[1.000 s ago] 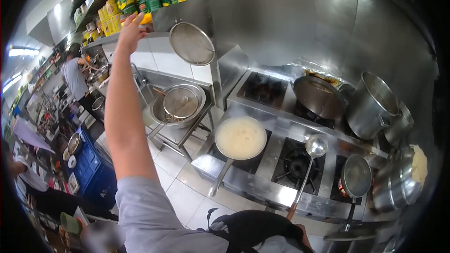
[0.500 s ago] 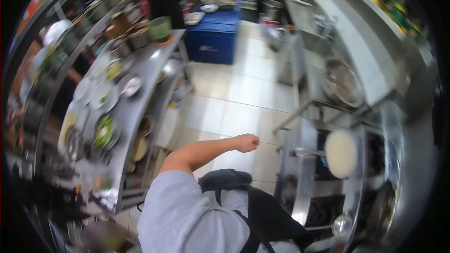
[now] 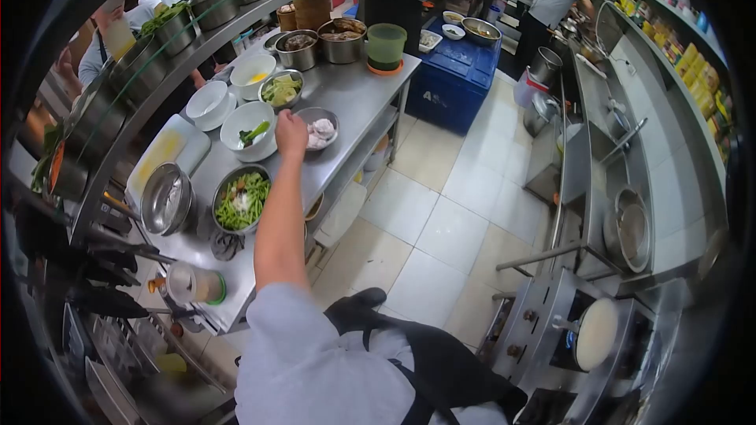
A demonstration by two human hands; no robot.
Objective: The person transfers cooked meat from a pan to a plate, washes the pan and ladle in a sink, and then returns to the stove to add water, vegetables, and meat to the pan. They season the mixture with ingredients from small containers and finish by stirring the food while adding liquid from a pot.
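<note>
My left hand (image 3: 292, 135) reaches over the steel table with its fingers curled closed. It is between a white bowl (image 3: 249, 132) with a little green vegetable and a steel bowl (image 3: 319, 127) of pale pinkish pieces. Just beyond the fingers is a steel bowl of pale green cut pieces (image 3: 282, 90). Whether the fingers hold anything or touch a rim is hidden. Nearer to me, beside the forearm, sits a steel bowl of chopped greens (image 3: 242, 199). My right hand is out of view.
A round pan with a pale surface (image 3: 597, 334) sits over a blue flame at right. A steel shelf with pots (image 3: 214, 1) runs above the table's left side. A blue chest (image 3: 450, 79) stands ahead on the tiled floor. A co-worker (image 3: 555, 1) bends over the far right counter.
My left hand has swung left from above the floor to the bowls on the table. The view has turned left, bringing more of the table into sight.
</note>
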